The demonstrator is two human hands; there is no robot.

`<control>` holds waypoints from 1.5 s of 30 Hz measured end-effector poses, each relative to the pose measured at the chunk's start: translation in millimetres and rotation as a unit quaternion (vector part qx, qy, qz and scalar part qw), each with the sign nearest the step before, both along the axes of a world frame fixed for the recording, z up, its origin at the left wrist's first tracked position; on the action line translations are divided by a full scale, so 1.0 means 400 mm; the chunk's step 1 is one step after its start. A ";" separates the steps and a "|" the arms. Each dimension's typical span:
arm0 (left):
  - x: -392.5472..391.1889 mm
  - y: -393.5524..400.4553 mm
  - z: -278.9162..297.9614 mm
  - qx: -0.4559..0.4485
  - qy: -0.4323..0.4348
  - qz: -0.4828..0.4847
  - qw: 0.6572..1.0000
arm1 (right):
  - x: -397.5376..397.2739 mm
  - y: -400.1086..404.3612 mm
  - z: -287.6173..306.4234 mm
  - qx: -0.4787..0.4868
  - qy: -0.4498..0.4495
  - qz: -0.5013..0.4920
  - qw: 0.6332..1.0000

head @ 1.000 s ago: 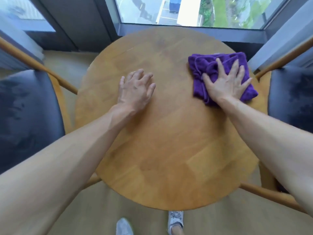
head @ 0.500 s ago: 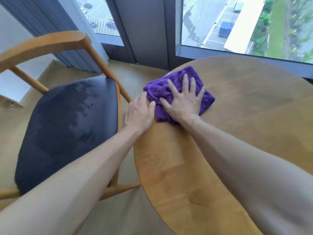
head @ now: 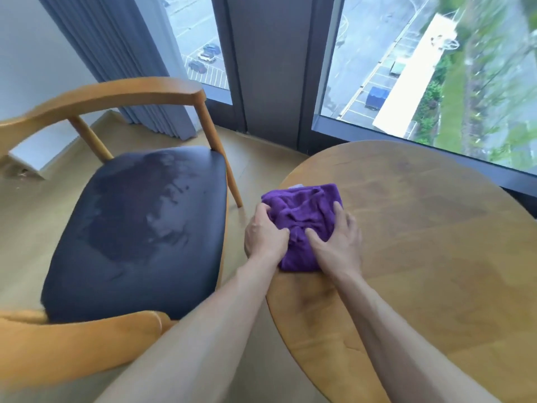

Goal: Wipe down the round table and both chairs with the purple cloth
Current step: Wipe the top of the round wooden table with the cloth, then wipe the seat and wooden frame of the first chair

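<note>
Purple cloth (head: 302,210) sits bunched at the left edge of the round wooden counter (head: 421,257), right where the rim curves nearest the chair (head: 136,228). Both my hands are on it. My left hand (head: 263,237) curls over the cloth's left side at the rim, thumb tucked into the folds. My right hand (head: 338,242) grips the right side, fingers dug into the fabric & thumb pressing toward the middle. The two hands are close together w/ a ridge of cloth squeezed up between them.

The cloth looks soft, thick & floppy, like microfibre or terry. I judge it light, w/ no stiffness at all, so it'll sag & trail loose corners if lifted by one edge. Best hold, I think, is a full handful of the gathered middle, or a flat palm on top once it's folded into a pad.

The chair stands just left of the counter, not touching it as far as I can tell. It has a curved wooden back rail & a dark padded seat w/ a dull, patchy sheen. Behind are a grey curtain (head: 116,53) & tall windows (head: 406,68) over a car park far below.
</note>
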State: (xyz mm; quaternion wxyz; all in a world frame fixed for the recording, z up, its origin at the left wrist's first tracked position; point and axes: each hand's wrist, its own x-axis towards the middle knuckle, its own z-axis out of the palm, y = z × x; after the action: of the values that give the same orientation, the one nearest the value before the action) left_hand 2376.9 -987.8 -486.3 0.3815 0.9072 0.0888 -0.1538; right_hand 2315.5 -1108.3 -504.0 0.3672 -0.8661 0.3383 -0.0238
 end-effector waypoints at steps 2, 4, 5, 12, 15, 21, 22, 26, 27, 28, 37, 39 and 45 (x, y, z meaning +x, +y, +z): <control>-0.014 0.000 0.010 0.007 -0.007 -0.013 1.000 | 0.005 -0.017 0.012 0.033 0.014 -0.072 0.997; -0.020 0.007 0.015 0.033 -0.021 -0.032 0.999 | 0.027 -0.024 0.018 0.076 0.045 -0.122 0.989; -0.021 0.013 0.014 0.041 -0.025 -0.042 0.998 | 0.036 -0.024 0.019 0.094 0.064 -0.138 0.984; -0.026 0.017 0.029 -0.033 0.012 -0.102 0.994 | 0.013 -0.013 0.007 0.227 0.097 -0.199 0.949; -0.019 0.038 0.026 -0.051 0.001 -0.148 0.988 | 0.005 0.001 0.008 0.223 0.090 -0.196 0.951; 0.088 0.112 0.035 -0.118 0.003 -0.162 0.980 | 0.123 0.065 0.040 0.126 0.031 -0.126 0.984; 0.124 0.134 0.035 -0.132 -0.005 -0.144 0.981 | 0.166 0.084 0.047 0.110 0.015 -0.102 0.989; 0.321 0.265 0.037 -0.145 -0.076 -0.056 0.985 | 0.397 0.198 0.066 0.074 -0.078 0.009 0.994; 0.379 0.305 0.039 -0.139 -0.100 -0.036 0.985 | 0.463 0.233 0.066 0.079 -0.099 0.033 0.991; 0.434 0.345 0.040 -0.130 -0.124 -0.018 0.984 | 0.525 0.270 0.064 0.091 -0.111 0.051 0.988; 0.748 0.704 -0.068 0.095 -0.177 0.106 0.974 | 0.881 0.592 -0.080 0.187 -0.002 0.180 0.966; 0.773 0.747 -0.126 0.261 -0.111 0.029 0.959 | 0.901 0.624 -0.132 0.111 0.083 0.196 0.971; 0.771 0.730 -0.263 0.316 -0.142 -0.176 0.921 | 0.870 0.688 -0.202 -0.025 0.001 0.203 0.979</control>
State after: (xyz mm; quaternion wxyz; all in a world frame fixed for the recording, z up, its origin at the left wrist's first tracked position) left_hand 2685.5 -695.9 -591.7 0.0505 0.9938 -0.0839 -0.0520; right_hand 2663.4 -833.1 -584.7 0.3428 -0.9255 0.1553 0.0432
